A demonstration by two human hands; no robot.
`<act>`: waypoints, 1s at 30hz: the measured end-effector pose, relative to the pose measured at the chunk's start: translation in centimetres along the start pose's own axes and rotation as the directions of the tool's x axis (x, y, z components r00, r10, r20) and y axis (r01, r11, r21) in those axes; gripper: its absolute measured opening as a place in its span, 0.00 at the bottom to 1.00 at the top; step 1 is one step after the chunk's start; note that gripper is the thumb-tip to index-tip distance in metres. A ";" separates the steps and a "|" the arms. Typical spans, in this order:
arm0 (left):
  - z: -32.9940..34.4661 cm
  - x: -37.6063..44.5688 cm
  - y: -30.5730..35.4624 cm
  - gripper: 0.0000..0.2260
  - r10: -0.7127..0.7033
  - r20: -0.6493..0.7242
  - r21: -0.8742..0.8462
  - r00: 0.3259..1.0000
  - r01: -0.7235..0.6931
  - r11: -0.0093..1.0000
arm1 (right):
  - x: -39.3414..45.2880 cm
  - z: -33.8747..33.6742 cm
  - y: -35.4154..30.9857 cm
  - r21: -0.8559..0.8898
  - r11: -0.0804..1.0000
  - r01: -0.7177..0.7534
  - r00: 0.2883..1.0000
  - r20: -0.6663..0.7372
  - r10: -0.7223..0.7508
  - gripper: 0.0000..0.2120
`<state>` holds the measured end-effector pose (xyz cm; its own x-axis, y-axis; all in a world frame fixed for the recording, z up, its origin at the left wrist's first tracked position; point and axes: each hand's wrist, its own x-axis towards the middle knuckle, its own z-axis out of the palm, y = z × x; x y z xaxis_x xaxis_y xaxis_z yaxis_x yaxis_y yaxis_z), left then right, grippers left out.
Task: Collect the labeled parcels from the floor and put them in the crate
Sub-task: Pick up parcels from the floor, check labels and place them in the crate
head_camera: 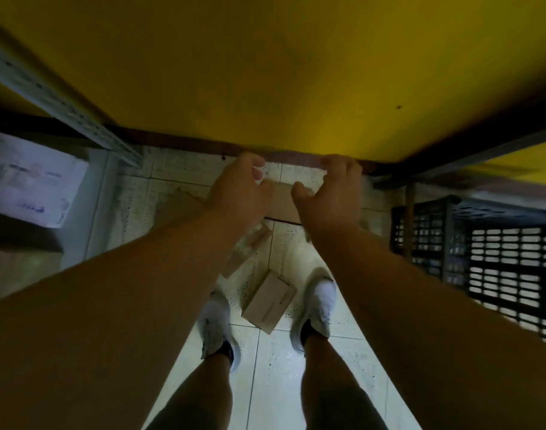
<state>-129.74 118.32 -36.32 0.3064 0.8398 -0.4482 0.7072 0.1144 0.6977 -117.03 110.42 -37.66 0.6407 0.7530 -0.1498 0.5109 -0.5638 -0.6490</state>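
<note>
A plain brown cardboard parcel (286, 203) lies on the white tiled floor (278, 367) between both hands; left hand (239, 189) and right hand (329, 193) curl their fingers round it. Another brown parcel (269, 302) lies between the shoes, print unreadable; black slatted plastic crate (495, 262) right

Our left hand (239, 187) and right hand (327, 193) cover most of the cardboard parcel (284, 203) between them, so we cannot tell whether our fingers touch it. Our left forearm hides part of a 2nd parcel (250, 246), its label blurred. The print on the parcel between our shoes (269, 302) is unreadable. The right edge cuts off the black crate (495, 259).
</note>
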 end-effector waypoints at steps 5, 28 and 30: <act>9.1 7.7 -9.3 0.13 -0.079 0.075 -0.093 0.994 0.086 0.992 | 3.3 10.3 9.9 -0.042 0.996 -0.074 0.993 0.091 0.077 0.29; 27.7 25.8 -23.3 0.34 -0.452 0.194 0.427 0.870 0.340 0.838 | 10.9 32.7 29.6 -0.404 0.907 0.122 0.855 0.507 0.111 0.33; 27.7 26.1 -22.8 0.28 -0.390 0.163 0.221 0.906 0.352 0.909 | 10.9 32.5 29.5 -0.412 0.904 0.118 0.856 0.503 0.118 0.36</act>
<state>-120.21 122.92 -79.44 0.1053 0.6300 -0.7694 0.8920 0.2822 0.3532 -113.54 113.03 -82.67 0.3206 0.7492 -0.5796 0.7729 -0.5607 -0.2971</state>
